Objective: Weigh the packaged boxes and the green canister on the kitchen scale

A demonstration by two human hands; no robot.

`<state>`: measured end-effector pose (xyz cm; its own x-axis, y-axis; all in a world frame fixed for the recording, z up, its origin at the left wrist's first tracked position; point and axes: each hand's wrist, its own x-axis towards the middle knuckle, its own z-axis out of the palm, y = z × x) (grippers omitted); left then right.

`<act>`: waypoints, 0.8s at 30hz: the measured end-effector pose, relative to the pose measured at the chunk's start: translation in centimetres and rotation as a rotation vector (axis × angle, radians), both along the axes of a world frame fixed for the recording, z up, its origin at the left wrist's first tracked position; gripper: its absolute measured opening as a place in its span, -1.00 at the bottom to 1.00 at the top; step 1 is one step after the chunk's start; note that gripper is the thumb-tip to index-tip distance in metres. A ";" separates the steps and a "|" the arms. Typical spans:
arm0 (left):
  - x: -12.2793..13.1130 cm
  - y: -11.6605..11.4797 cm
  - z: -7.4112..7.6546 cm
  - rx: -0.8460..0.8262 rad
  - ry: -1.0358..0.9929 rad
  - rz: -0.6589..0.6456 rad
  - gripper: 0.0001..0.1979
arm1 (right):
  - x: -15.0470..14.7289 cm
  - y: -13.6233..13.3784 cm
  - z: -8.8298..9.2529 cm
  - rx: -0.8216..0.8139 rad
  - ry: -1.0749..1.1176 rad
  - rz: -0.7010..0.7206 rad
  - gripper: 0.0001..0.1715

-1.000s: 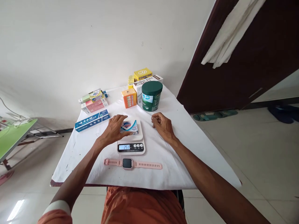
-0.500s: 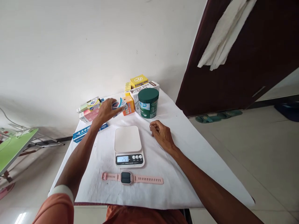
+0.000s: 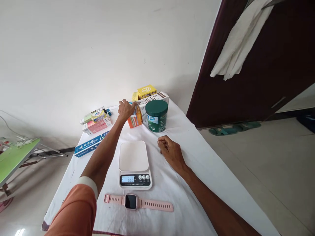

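My left hand (image 3: 126,109) reaches to the back of the table, fingers closed, at the top of an orange box (image 3: 134,120). The soap pack it carried is almost wholly hidden behind the fingers. My right hand (image 3: 171,150) rests on the white cloth (image 3: 187,196) in a loose fist, right of a white kitchen scale (image 3: 134,156). The scale's plate is bare and its display (image 3: 128,179) reads 362. A pink smartwatch (image 3: 137,203) lies flat in front of the scale.
A green tub (image 3: 156,114), a white carton (image 3: 155,97) and a yellow box (image 3: 147,91) stand at the back. A blue toothpaste box (image 3: 88,144) and stacked small boxes (image 3: 97,118) lie on the left. There is a green table (image 3: 14,157) far left and a dark door (image 3: 258,72) on the right.
My left hand lifted the soap pack off the scale and carried it back to the orange box. The scale plate is now bare. My right hand stayed put.
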<state>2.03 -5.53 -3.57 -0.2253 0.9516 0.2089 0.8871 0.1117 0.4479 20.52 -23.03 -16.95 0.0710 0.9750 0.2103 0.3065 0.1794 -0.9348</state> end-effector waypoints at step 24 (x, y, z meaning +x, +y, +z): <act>-23.8 -10.4 -2.6 0.145 0.169 0.109 -0.54 | -0.1 -0.6 0.1 -0.052 -0.101 -0.020 -0.76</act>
<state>-21.75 -15.95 -6.15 -0.2756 0.8807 0.3853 0.9368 0.1563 0.3130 20.39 -23.58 -16.86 0.0717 0.9835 0.1662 0.4026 0.1239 -0.9069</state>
